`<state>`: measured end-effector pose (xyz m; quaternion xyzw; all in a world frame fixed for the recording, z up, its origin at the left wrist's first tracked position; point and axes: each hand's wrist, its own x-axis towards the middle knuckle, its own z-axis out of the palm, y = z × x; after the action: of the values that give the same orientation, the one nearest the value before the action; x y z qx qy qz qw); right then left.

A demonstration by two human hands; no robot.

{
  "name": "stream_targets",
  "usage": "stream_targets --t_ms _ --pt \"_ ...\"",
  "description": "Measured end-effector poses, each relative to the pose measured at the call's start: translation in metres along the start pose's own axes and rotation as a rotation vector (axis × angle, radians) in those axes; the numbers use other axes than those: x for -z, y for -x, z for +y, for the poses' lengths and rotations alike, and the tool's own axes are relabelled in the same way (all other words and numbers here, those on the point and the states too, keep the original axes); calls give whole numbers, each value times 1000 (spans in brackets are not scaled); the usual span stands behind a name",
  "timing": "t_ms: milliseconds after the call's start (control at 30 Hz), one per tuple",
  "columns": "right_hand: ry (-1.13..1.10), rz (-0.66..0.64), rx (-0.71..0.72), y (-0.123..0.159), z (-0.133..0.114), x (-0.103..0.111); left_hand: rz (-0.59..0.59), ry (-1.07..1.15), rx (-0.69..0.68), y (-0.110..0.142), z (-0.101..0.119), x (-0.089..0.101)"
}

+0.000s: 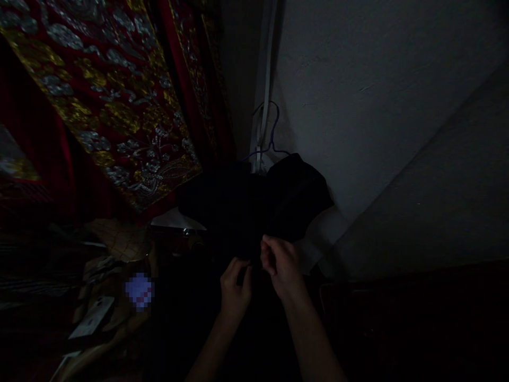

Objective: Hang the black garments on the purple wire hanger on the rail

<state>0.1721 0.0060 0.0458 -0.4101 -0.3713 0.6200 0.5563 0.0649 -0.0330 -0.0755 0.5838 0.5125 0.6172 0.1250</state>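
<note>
A black short-sleeved garment (pixel 296 196) hangs on a thin purple hanger (pixel 274 132) in front of me. Both my hands are at the middle of its front, a small gap between them. The fingers of my left hand (pixel 235 286) are curled, with thumb and forefinger drawn together on the dark cloth. Slightly higher and to the right, my right hand (pixel 281 262) pinches at the front of the garment with thumb and forefinger. It is too dark to see which part of the cloth lies between the fingertips.
A pale strap or cord (pixel 267 69) runs down to the hanger along a grey wall (pixel 358 106). Red cloth with gold and silver embroidery (pixel 119 106) hangs at upper left. At lower left is a person whose face is blurred, near a pale phone (pixel 93 318).
</note>
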Motion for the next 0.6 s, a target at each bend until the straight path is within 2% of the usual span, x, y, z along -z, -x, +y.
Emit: stream_targets --t_ms 100,167,267,367,467,533,600 --pt "-123 19 160 -21 -56 -16 -45 -33 23 5 -24 0" --pt "-145 -14 249 -27 -82 -25 -58 -42 31 2 -36 1" --pt "-61 -99 314 -22 -89 -36 -81 -47 30 -19 -32 7" --pt "76 -201 329 -15 -73 -38 -35 -25 -28 -57 3 17" --pt "168 -249 347 -13 -63 -33 80 5 -258 -106 52 28" --pt "219 -259 380 -13 -66 -29 28 -38 -420 -138 81 33" --pt "272 -248 435 -14 -72 -26 -107 -83 -543 -164 100 34"
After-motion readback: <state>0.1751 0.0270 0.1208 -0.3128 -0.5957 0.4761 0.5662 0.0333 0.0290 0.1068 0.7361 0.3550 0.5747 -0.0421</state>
